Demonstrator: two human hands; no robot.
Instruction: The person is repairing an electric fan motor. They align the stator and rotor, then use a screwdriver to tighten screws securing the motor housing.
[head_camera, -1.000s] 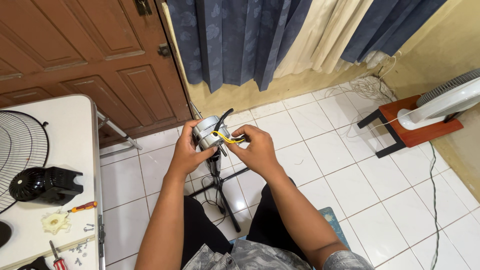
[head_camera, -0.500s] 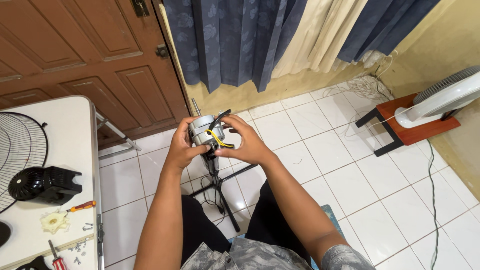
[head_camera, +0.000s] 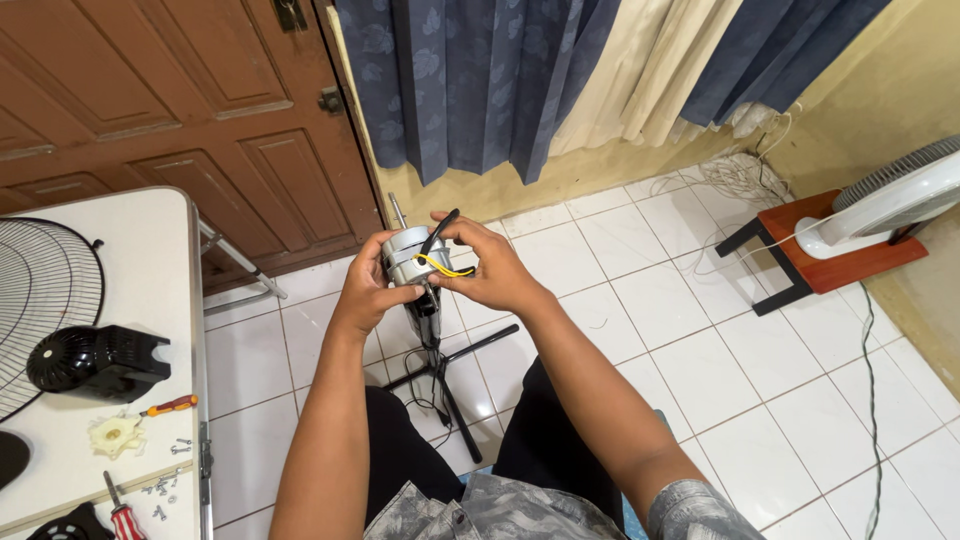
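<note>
Head view: fan motor (head_camera: 408, 256) gripped between left hand (head_camera: 365, 290) and right hand (head_camera: 495, 272).

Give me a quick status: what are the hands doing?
Left hand and right hand both grip the fan motor. Right fingers at its yellow wire. Nothing blocking.

No packages, labels, signs or screens can be made out anywhere in this view: none on the white surface (head_camera: 120, 290) at left, none on the tiled floor (head_camera: 650, 300), none on the wooden door (head_camera: 170, 110) or the curtained wall behind.
</note>
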